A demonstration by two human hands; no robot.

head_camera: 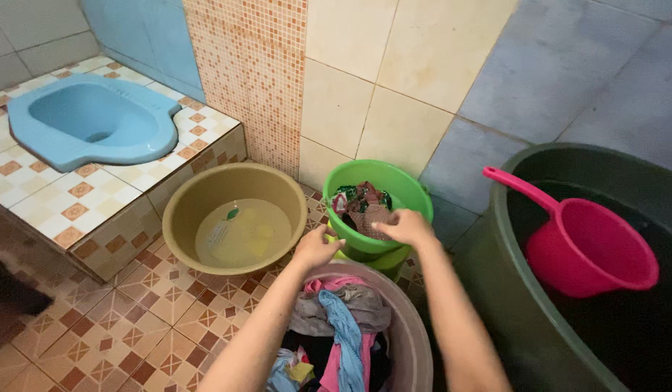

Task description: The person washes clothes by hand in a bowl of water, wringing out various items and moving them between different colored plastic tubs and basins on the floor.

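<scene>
**Two Hands at the Green Bucket**

While both arms stretch forward over the grey basin [416,341] of mixed laundry, the hands meet at the small green bucket [401,190] that stands against the tiled wall. The left hand [315,248] rests at the bucket's near rim, its fingers curled inward; whether they pinch the rim itself cannot be told. The right hand [405,226] lies over the rim's near side with fingers bent down, touching or gripping a brown patterned cloth [371,216] that hangs from the bucket's mouth.

Inside the bucket, behind that cloth, sit several crumpled sachets [357,194], glossy, in dark green and red with small white patches. Just left of the bucket stands an olive-tan basin [205,190] holding shallow cloudy water; under the water lie a pale rectangular packet [221,232] with a small green mark at its upper corner and a yellow patch beside it.

To the right, a large dark green tub [510,305] holds dark water, and a pink dipper [590,250] with a long handle floats in it. At upper left a blue squat toilet [96,120] is set in a raised tiled step.
</scene>
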